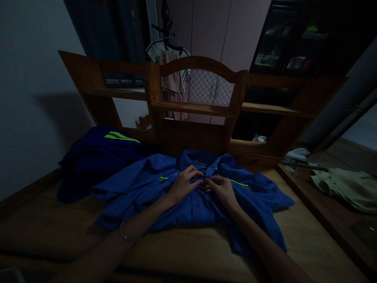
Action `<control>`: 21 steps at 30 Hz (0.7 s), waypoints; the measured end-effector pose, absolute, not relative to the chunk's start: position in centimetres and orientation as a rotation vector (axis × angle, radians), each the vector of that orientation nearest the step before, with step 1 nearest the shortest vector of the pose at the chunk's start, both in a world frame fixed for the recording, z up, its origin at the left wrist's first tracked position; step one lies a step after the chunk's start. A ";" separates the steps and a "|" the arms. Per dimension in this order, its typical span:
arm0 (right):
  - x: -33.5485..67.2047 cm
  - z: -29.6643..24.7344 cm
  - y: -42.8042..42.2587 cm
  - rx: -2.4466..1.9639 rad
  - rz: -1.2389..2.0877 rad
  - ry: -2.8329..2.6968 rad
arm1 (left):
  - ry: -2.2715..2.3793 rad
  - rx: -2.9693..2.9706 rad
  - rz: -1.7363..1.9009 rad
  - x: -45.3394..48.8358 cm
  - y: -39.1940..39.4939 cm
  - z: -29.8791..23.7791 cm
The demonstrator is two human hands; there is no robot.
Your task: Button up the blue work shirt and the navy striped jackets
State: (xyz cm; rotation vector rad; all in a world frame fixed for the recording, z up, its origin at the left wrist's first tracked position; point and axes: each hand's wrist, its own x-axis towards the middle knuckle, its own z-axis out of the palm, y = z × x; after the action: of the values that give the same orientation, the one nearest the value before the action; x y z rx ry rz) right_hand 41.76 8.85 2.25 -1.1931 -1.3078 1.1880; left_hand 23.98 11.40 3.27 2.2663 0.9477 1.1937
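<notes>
A blue work shirt (165,196) with yellow-green strips lies spread out face up, its collar pointing away from me. At its front opening, just below the collar, my left hand (188,181) pinches the cloth between thumb and fingers. Close against it, my right hand (219,188) pinches the other side of the same opening. The fingertips of both hands nearly meet there, and whatever small part they hold between them is hidden. Lower on the front, a button (198,203) shows on the shirt.
The shirt rests on a wooden surface (188,247). A dark blue garment (88,161) with a yellow-green stripe is heaped at the left. Behind stands a wooden shelf frame (196,108). Pale cloth (344,188) lies at the right, past a wooden ledge. Clothes hang on hangers (167,41) farther back.
</notes>
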 end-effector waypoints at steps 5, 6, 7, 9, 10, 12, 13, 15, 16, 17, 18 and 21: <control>42.0 2.5 8.4 -1.316 0.800 -1.497 | 0.898 2.334 1.185 23.9 11.0 3.3; 42.0 2.5 8.4 -1.326 0.774 -1.522 | 0.895 2.344 1.177 23.9 10.9 3.4; 42.1 2.6 8.3 -1.334 0.757 -1.547 | 0.892 2.351 1.171 23.9 10.9 3.3; 42.1 2.9 8.3 -1.348 0.697 -1.622 | 0.874 2.363 1.163 23.9 10.8 3.3; 42.1 3.0 8.3 -1.358 0.648 -1.666 | 0.857 2.367 1.158 23.9 10.8 3.3; 42.2 3.3 8.2 -1.388 0.525 -1.760 | 0.817 2.363 1.148 23.9 10.8 3.2; 42.2 3.4 8.2 -1.413 0.455 -1.799 | 0.804 2.355 1.140 23.9 10.9 3.2; 42.1 3.4 8.1 -1.469 0.312 -1.871 | 0.805 2.328 1.124 23.9 11.0 3.3; 42.1 3.4 8.1 -1.494 0.234 -1.901 | 0.821 2.311 1.118 23.9 10.9 3.4; 42.0 3.3 8.2 -1.514 0.152 -1.926 | 0.849 2.290 1.117 23.9 10.9 3.4; 41.9 3.2 8.2 -1.528 0.073 -1.945 | 0.884 2.261 1.119 24.0 10.8 3.5; 41.7 3.0 8.3 -1.547 -0.108 -1.991 | 0.968 2.118 1.130 24.2 10.4 3.3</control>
State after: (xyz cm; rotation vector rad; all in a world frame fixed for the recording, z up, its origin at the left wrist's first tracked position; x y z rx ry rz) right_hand 41.69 8.26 2.98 -1.5473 -1.9905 -0.1081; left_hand 24.24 10.44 3.35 2.1180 0.9680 1.1297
